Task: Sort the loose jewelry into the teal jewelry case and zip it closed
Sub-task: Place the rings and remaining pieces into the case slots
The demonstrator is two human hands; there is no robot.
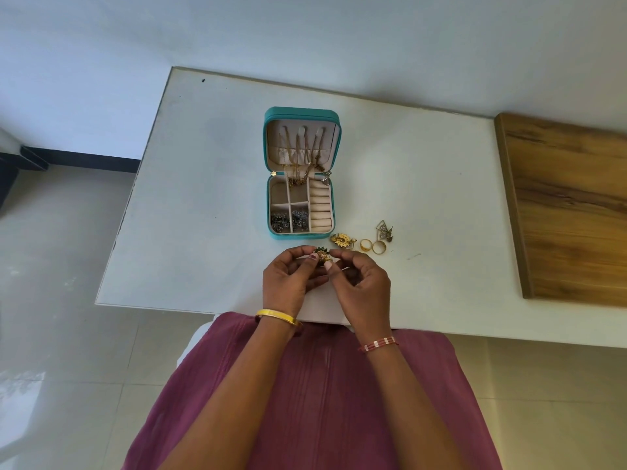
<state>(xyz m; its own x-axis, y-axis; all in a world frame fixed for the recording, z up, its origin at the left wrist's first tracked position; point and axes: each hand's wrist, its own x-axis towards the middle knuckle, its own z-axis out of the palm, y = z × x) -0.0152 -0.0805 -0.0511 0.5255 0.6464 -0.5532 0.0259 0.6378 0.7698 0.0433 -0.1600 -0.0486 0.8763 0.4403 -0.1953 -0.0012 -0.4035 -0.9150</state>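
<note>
The teal jewelry case [334, 205] lies open on the white table [210, 184], its lid upright with gold chains [300, 154] hanging inside. Dark silver pieces [290, 221] fill its two front left compartments. In front of the case, my left hand [291, 279] and my right hand [360, 287] together pinch a small gold and green ornament [321, 255] just above the table. To the right lie a gold flower piece [342, 240], two gold rings [372, 246] and silver triangle earrings [384, 231].
A wooden board [570, 212] covers the table's right side. The table's near edge runs just under my wrists, with my purple-clad lap below it. A tiled floor lies to the left.
</note>
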